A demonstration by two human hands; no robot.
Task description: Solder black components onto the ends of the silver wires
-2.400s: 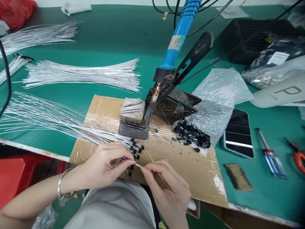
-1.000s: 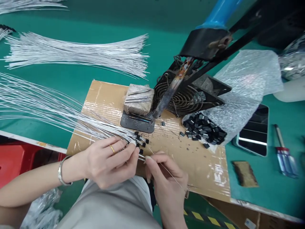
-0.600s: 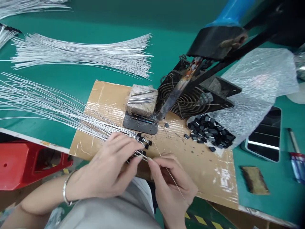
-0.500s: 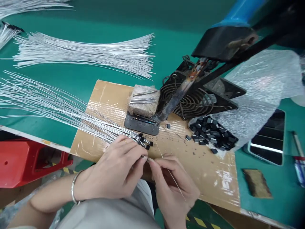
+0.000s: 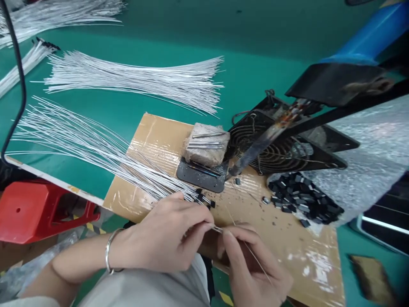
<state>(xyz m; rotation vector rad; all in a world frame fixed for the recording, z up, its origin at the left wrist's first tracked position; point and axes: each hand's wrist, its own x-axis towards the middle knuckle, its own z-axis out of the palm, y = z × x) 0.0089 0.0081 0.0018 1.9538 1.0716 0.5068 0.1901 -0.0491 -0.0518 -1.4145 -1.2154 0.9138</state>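
My left hand (image 5: 172, 234) is closed, its thumb and index finger pinching a thin white wire (image 5: 217, 229) whose end shows two strands. At that same end, the thumb and index finger of my right hand (image 5: 255, 260) pinch too. A strand of thin solder wire (image 5: 259, 263) runs across my right hand and sticks up past its fingers. Just beyond my left hand lies a bundle of white wires (image 5: 128, 170), several of them tipped with small black caps (image 5: 200, 196). What my left palm hides I cannot tell.
A soldering iron with a blue handle (image 5: 361, 38) slants down over a black fan (image 5: 265, 145). Beside its tip sits a block (image 5: 207, 151) carrying metal rods. Black caps in a pile (image 5: 303, 196), a phone (image 5: 388, 221), another wire bundle (image 5: 137, 79) and a red stool (image 5: 28, 213) surround the cardboard (image 5: 159, 132).
The view has swung, so the bench things sit further right and lower. My fingertips have drawn slightly apart, showing more of the two-strand wire end between them.
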